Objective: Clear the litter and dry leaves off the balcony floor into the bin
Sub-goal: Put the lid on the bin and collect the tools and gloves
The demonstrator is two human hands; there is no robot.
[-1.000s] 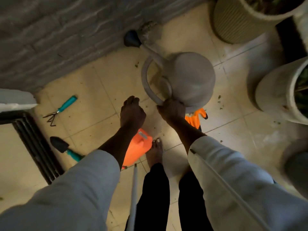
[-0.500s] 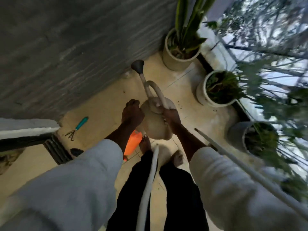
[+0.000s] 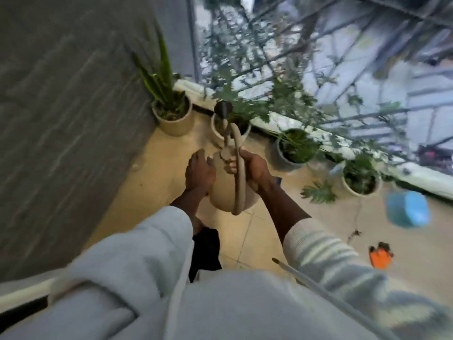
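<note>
Beige tiled balcony floor (image 3: 157, 173), grey wall (image 3: 61, 119) left, potted plants (image 3: 172, 111) along railing. Since a second ago, watering can (image 3: 228, 187) lifted off floor — view swung up. Right hand (image 3: 255, 170) curled round looped handle; left hand (image 3: 198, 173) flat against smooth rounded body. Blue bin (image 3: 408, 209) far right, blurred.

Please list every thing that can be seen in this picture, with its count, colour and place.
watering can: one, beige, held up in the middle
potted plants: at least five, pale pots, along the far edge
blue object: one, blurred, on the floor at right
orange object: one, on the floor at right
pale stick: one, slanting at lower right
wall: grey, at left
left hand: flat against the can's side
right hand: grips the can's handle
</note>
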